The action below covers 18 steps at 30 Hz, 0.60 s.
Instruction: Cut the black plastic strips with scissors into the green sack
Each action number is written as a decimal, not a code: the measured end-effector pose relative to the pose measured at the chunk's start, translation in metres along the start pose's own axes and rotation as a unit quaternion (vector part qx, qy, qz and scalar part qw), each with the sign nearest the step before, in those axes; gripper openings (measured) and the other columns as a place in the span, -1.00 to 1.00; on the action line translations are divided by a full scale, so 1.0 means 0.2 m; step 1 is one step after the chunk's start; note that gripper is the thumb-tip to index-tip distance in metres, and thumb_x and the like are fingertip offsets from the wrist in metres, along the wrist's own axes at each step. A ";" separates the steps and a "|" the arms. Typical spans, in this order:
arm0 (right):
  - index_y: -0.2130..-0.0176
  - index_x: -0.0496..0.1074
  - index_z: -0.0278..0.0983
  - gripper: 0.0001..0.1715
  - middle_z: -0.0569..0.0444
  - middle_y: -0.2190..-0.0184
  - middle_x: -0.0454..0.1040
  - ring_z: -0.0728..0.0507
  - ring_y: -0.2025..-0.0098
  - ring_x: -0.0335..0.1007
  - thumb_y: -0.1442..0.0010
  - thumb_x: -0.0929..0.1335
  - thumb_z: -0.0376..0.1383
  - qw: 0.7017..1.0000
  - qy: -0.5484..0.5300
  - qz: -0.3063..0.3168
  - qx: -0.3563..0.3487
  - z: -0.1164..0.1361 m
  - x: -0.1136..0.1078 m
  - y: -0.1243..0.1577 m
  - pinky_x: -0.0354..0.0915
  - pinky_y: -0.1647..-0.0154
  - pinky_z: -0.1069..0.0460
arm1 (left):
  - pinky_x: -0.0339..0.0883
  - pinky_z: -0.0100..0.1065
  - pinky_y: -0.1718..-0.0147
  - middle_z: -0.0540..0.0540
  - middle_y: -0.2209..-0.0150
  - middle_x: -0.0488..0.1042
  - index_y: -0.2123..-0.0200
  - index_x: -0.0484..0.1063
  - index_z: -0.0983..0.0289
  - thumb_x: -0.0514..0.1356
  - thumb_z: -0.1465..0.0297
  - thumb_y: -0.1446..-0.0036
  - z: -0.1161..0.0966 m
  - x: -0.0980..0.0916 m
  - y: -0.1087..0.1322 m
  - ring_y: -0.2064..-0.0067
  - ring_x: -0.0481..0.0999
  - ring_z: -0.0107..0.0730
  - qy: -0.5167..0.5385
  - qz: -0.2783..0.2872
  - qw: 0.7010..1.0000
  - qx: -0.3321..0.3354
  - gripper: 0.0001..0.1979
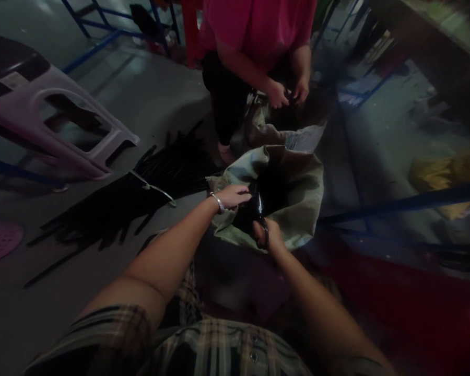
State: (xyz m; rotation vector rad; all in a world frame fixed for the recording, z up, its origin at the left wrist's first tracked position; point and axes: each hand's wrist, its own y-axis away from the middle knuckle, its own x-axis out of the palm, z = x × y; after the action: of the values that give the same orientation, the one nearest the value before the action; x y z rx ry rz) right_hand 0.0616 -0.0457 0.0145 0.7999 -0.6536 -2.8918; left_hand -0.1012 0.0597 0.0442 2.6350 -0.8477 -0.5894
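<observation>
My right hand (273, 236) is closed round the dark handles of a pair of scissors (263, 222), whose shiny blades point up and away over the mouth of an open sack (307, 180). My left hand (235, 197), with a bracelet at its wrist, is over the sack's left side. Its fingers are pinched on a black piece (253, 189) beside the blades; the shape is hard to make out in the dim light. Inside, the sack is very dark, so its contents are hidden. Its pale cloth rim is folded outward.
A co-worker in a pink top (264, 31) works with both hands over a second sack (262, 128) just beyond. To the left, a bundle of long black strips (156, 180) lies tied on the floor beside a plastic stool (74, 115). Blue metal bars (407, 203) run at right.
</observation>
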 end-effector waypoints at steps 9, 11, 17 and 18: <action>0.51 0.29 -0.30 -0.71 0.13 0.59 0.39 0.03 0.59 0.28 -0.08 0.20 -0.16 0.996 0.030 0.070 -0.039 0.01 -0.07 0.00 0.14 0.59 0.17 | 0.05 -0.58 0.73 -0.02 0.53 0.35 0.27 0.38 0.29 0.10 0.24 -0.08 0.03 0.00 -0.03 0.68 0.29 -0.63 0.012 -0.013 1.000 0.002 -0.75; 0.50 0.32 -0.31 -0.71 0.12 0.56 0.41 0.03 0.53 0.30 -0.08 0.20 -0.18 0.993 0.053 0.087 -0.060 0.01 -0.08 -0.01 0.16 0.53 0.17 | 0.04 -0.60 0.73 -0.02 0.53 0.35 0.34 0.36 0.30 0.09 0.22 -0.09 0.03 -0.01 -0.03 0.67 0.29 -0.65 0.022 -0.007 1.000 0.005 -0.76; 0.49 0.37 -0.31 -0.69 0.11 0.52 0.44 0.01 0.46 0.31 -0.09 0.20 -0.18 0.988 0.070 0.102 -0.089 0.02 -0.10 -0.01 0.17 0.44 0.16 | 0.02 -0.59 0.73 -0.03 0.58 0.33 0.45 0.33 0.32 0.09 0.20 -0.08 0.01 -0.01 -0.01 0.69 0.22 -0.66 0.013 0.045 0.999 0.013 -0.72; 0.50 0.37 -0.32 -0.69 0.10 0.54 0.44 0.01 0.47 0.31 -0.09 0.20 -0.19 0.989 0.069 0.104 -0.081 0.02 -0.10 -0.01 0.17 0.45 0.16 | 0.03 -0.59 0.72 -0.03 0.59 0.33 0.44 0.34 0.32 0.09 0.19 -0.07 0.01 -0.01 -0.01 0.69 0.22 -0.66 0.008 0.059 0.998 0.012 -0.72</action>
State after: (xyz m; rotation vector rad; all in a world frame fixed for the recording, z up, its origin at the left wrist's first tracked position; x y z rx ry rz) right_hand 0.0776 -0.0382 0.0263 0.8442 -0.4511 -2.6334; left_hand -0.1027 0.0625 0.0426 2.5864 -1.0028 -0.5308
